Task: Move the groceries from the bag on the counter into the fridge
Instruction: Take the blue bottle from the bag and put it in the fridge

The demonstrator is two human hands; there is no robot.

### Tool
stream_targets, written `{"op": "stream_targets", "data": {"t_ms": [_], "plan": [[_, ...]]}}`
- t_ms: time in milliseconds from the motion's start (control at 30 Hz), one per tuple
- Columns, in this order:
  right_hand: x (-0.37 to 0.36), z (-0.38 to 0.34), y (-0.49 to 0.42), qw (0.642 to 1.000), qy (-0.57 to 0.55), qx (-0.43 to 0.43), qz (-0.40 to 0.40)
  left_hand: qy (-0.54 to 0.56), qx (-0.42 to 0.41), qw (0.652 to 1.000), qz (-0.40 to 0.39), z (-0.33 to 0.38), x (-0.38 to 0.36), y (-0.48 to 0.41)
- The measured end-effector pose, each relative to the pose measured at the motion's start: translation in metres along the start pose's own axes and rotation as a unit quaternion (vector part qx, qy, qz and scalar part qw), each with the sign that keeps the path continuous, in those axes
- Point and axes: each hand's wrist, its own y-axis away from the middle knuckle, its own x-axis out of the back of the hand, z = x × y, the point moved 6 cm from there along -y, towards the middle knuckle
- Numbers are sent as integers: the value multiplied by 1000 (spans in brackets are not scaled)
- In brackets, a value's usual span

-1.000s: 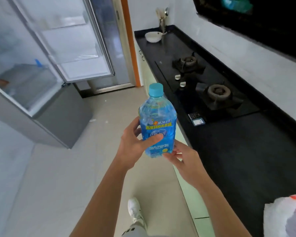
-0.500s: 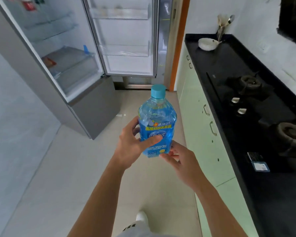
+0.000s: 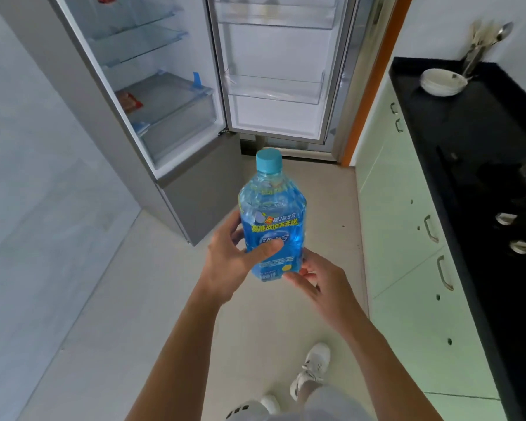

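A blue drink bottle [image 3: 272,214] with a light blue cap stands upright in front of me, over the floor. My left hand [image 3: 231,262] wraps its label from the left, thumb across the front. My right hand [image 3: 319,281] touches the bottle's base from the right with its fingertips. The fridge [image 3: 176,95] stands open ahead and to the left, with glass shelves, a clear drawer and a red packet [image 3: 129,101] on the drawer's lid. Its open door [image 3: 274,86] shows bare door bins. The grocery bag is out of view.
A black counter [image 3: 468,123] runs along the right with a gas hob [image 3: 516,189], white bowls [image 3: 442,82] and a utensil holder [image 3: 475,53]. Pale green cabinets [image 3: 407,238] sit below it. My white shoes [image 3: 312,369] stand on the beige tile floor.
The view has swung left from the counter toward the fridge, and the fridge is now closer and more central. Both hands keep the same hold on the bottle.
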Motion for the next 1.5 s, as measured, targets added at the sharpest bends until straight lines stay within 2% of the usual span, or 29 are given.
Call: {"op": "stream_targets", "data": {"t_ms": [233, 567, 767, 1167, 1500], "plan": [[3, 14, -91, 999, -16, 27, -41, -11, -6, 999, 46, -9, 15, -75], [58, 37, -260, 994, -18, 69, -78, -5, -20, 994, 106, -1, 5, -231], [67, 49, -333, 989, -11, 95, -116, -17, -13, 988, 156, -5, 9, -287], [14, 39, -433, 973, -35, 123, -190, -34, 10, 972, 233, -21, 78, -348], [-57, 15, -558, 974, -15, 109, -198, -35, 19, 972, 232, -32, 186, -447]]}}
